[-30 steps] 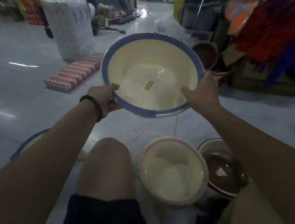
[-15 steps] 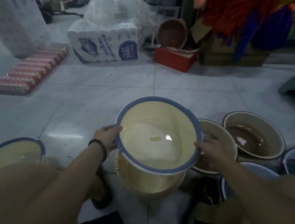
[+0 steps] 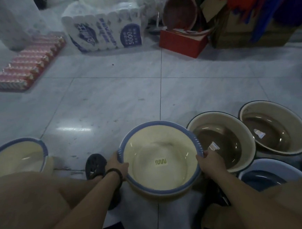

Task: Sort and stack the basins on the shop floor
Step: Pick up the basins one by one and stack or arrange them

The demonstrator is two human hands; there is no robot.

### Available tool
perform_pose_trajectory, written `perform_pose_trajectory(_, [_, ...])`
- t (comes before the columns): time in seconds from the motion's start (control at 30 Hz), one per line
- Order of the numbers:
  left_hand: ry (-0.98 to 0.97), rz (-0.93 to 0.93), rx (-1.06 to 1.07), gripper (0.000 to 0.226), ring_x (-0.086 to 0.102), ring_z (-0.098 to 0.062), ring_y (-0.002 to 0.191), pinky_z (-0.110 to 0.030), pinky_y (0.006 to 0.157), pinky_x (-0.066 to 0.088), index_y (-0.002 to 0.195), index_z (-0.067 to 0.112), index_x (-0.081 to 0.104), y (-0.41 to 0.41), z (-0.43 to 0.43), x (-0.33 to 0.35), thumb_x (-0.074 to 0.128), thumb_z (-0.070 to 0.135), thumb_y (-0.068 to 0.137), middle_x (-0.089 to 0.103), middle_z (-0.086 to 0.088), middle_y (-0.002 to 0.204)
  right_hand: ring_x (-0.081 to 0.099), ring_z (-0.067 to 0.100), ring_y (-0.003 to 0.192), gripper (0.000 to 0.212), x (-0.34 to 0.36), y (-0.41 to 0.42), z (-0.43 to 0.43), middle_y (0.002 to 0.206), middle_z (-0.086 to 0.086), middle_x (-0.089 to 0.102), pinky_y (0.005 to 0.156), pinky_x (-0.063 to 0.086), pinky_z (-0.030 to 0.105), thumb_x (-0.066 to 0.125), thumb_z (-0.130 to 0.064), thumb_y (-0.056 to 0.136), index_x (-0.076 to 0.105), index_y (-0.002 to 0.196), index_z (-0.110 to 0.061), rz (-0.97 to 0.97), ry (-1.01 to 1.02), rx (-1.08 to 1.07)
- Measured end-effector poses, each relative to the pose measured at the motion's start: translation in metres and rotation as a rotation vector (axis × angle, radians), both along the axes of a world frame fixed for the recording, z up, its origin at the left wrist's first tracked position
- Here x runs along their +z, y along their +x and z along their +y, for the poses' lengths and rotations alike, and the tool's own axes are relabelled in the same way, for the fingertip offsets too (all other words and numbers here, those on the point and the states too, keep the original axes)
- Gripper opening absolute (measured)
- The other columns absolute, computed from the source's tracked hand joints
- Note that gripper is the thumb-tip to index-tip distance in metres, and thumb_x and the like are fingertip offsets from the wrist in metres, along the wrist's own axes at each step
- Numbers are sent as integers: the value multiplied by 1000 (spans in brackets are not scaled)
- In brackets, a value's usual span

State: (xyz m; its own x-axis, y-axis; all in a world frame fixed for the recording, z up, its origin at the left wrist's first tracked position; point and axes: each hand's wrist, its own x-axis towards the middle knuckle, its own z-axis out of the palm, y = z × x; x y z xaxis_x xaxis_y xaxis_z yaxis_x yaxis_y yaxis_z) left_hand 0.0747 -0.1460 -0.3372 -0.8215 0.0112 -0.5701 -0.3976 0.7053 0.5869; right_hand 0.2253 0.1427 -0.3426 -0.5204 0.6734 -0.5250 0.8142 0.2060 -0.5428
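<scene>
A cream basin with a blue rim [image 3: 160, 149] sits low between my knees, nested in another cream basin whose wall shows beneath it. My left hand [image 3: 117, 165] grips its left rim and my right hand [image 3: 209, 161] grips its right rim. Two brown-bottomed cream basins [image 3: 223, 143] [image 3: 274, 128] stand on the floor to the right. A second blue-rimmed cream basin [image 3: 18, 157] is at the left edge. Blue basins [image 3: 263, 177] lie at the lower right, partly hidden by my right arm.
The tiled floor [image 3: 127, 98] stretches ahead. At the back lie a pack of paper rolls [image 3: 104, 31], a red-wrapped pack [image 3: 28, 64], a red box [image 3: 182, 41] with a brown basin [image 3: 180, 12] leaning above it, and cardboard with coloured mops [image 3: 256, 15]. My dark sandal [image 3: 95, 165] is beside the left hand.
Both hands have lowered the blue-rimmed basin from chest height down into the cream basin on the floor. The view has tipped downward.
</scene>
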Motion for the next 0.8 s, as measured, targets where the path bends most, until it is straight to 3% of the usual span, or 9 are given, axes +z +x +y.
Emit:
perform_pose_trajectory(0.1, [-29,-3,-70,66,52,-41,126,-52,107,45,154,20,31,-5,-1,-11,58,9,95,52,-18,142,71,34,92,43,-12,-6,0,102,16,74,81,59,40,55,-41,102,70,112,-2,-107,2,37])
perform_pose_trajectory(0.23, [-154,-57,-86,67,55,-45,119,-52,102,48,155,34,25,-11,3,-22,55,20,97,51,-24,137,68,36,106,42,-26,-10,-2,115,18,71,92,58,46,58,-39,101,65,119,-2,-170,20,82])
perform_pose_trajectory(0.4, [-67,-82,-112,72,51,-40,124,-46,105,46,157,24,24,-26,7,-40,44,-9,96,49,-20,141,65,37,116,37,-36,-14,-2,128,21,68,80,45,29,54,-29,103,65,125,-1,-269,29,76])
perform_pose_trajectory(0.53, [-97,-98,-133,72,52,-40,123,-46,105,46,157,26,21,-29,6,-51,44,-7,98,48,-19,142,66,36,114,39,-40,-19,-2,129,20,66,82,53,34,57,-23,101,60,132,0,-307,-10,-19])
perform_pose_trajectory(0.67, [-157,-87,-129,74,51,-40,124,-45,105,44,158,29,19,-34,10,-58,37,-9,96,46,-22,143,66,39,108,35,-42,-29,0,122,20,67,92,60,50,61,-13,96,61,129,-4,-273,-56,-93])
perform_pose_trajectory(0.8, [-161,-117,-99,72,54,-39,120,-45,103,46,156,28,24,-38,13,-64,39,-9,95,50,-21,137,66,30,97,30,-43,-37,1,117,15,69,81,59,40,61,-14,97,65,125,-7,-309,-24,-66])
